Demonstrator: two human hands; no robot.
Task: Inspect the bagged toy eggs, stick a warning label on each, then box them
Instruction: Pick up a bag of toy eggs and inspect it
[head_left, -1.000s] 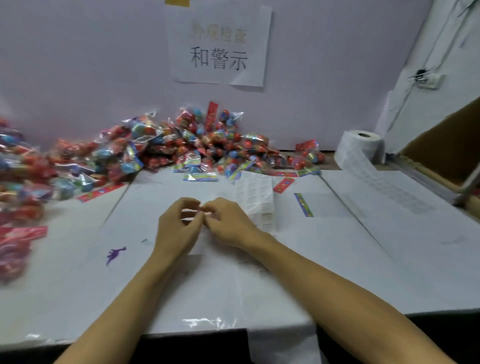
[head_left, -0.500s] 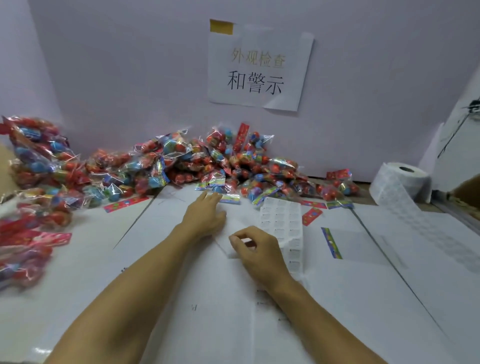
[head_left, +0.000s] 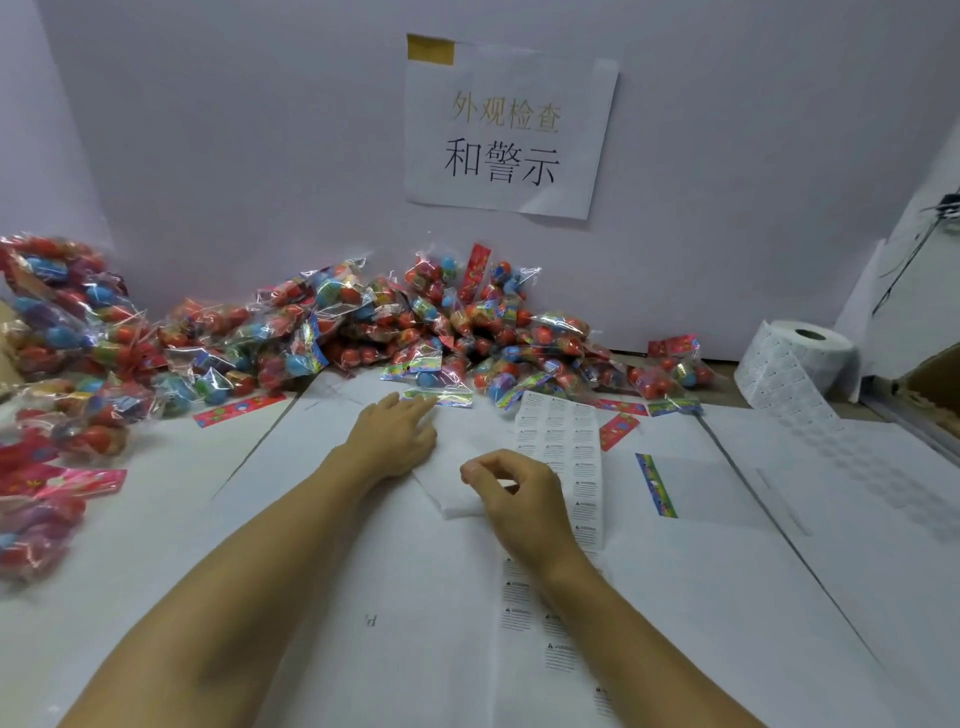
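While the camera view had barely shifted from half a second before, the left hand (head_left: 397, 434) had stretched farther, its flat, open fingers touching the nearest bag of toy eggs (head_left: 435, 387) at the front of the heap (head_left: 363, 322) along the wall. The right hand (head_left: 519, 501) stayed curled, pinching something small, beside one label strip (head_left: 563, 457) running lengthwise away from the person. One label roll (head_left: 795, 358) stood at the worktop's (head_left: 311, 519) right.

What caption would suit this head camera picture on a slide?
Left hand reaches toward the pile of bagged toy eggs while the right hand pinches beside the label strip.
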